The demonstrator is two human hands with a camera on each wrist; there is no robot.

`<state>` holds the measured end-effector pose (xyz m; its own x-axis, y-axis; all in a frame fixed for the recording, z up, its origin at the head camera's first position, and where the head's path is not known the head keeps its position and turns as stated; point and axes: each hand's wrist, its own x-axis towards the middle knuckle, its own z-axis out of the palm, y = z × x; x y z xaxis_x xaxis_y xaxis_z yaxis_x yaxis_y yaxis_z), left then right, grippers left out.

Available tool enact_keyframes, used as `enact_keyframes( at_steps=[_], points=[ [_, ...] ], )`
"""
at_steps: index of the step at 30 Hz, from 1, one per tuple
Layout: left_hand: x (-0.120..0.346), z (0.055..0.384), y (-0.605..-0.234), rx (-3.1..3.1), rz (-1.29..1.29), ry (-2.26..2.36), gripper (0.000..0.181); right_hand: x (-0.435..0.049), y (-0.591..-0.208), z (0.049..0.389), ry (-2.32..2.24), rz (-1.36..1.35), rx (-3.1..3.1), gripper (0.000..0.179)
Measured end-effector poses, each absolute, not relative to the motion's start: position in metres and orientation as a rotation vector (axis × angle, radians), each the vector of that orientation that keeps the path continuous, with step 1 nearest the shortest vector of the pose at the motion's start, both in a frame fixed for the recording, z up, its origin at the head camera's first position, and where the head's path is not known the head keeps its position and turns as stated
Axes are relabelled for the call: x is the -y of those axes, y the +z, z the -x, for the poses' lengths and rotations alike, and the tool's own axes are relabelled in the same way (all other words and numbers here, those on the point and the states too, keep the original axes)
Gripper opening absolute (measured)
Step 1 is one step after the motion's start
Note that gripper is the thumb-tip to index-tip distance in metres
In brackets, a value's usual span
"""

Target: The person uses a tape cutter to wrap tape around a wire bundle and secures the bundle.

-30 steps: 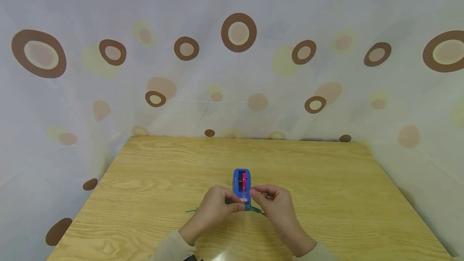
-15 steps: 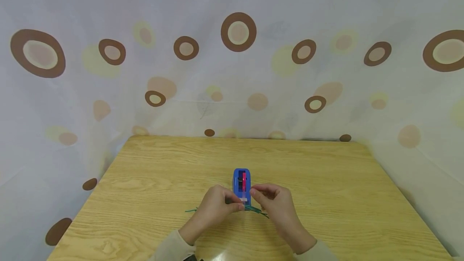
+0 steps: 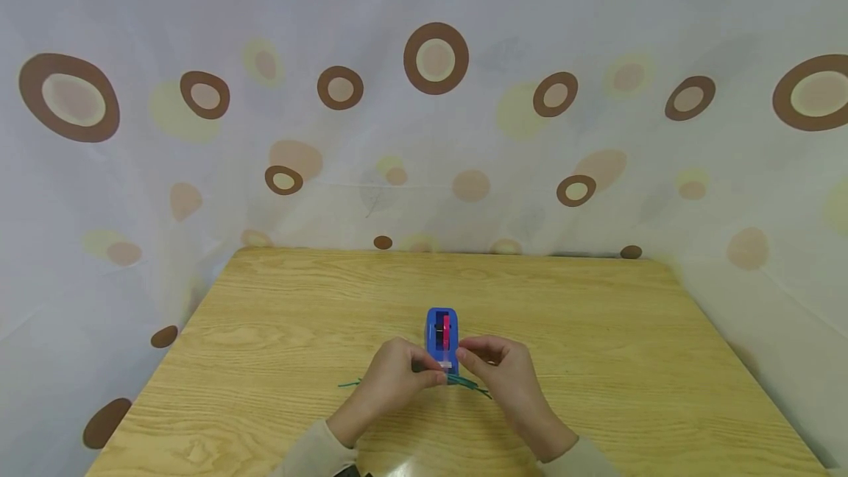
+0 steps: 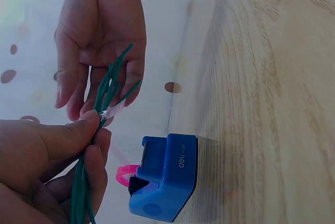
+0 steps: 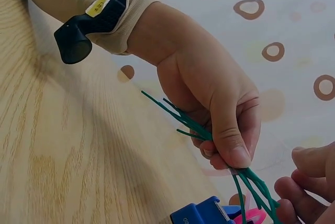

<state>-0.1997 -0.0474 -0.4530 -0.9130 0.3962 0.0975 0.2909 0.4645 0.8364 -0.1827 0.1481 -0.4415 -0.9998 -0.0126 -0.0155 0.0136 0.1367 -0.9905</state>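
Observation:
My left hand (image 3: 397, 377) pinches a bundle of thin green wire-like strands (image 4: 80, 187) between thumb and fingers. A piece of clear tape (image 4: 113, 110) sits on the bundle just beyond the left thumb. My right hand (image 3: 513, 381) is held close to the strands' free ends, its fingers loosely bent; I see nothing gripped in it. Whether a fingertip touches the strands I cannot tell. Just beyond both hands stands a blue tape dispenser (image 4: 180, 174) on the table, with a pink tape roll (image 4: 124, 174) in it.
The wooden table (image 3: 298, 300) reaches back to a white curtain (image 3: 371, 138) with brown and beige ovals. A dark device (image 5: 94, 25) is strapped on the left sleeve.
Compared with a second ago, the strands' right ends spread a little further out and show more beside my right hand, which has shifted very slightly. My left hand and the dispenser stay put.

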Motion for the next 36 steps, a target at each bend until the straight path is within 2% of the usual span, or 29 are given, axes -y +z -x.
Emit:
enact_keyframes(
  at_steps=[21, 36],
  points=[
    [0.048, 0.201, -0.455, -2.603, -0.644, 1.462, 0.007, -0.151, -0.458, 0.182, -1.921, 0.126, -2.289, 0.024],
    [0.046, 0.199, -0.457, -2.617, -0.627, 1.470, 0.006, -0.151, -0.466, 0.179, -1.942, 0.189, -2.239, 0.020]
  ],
)
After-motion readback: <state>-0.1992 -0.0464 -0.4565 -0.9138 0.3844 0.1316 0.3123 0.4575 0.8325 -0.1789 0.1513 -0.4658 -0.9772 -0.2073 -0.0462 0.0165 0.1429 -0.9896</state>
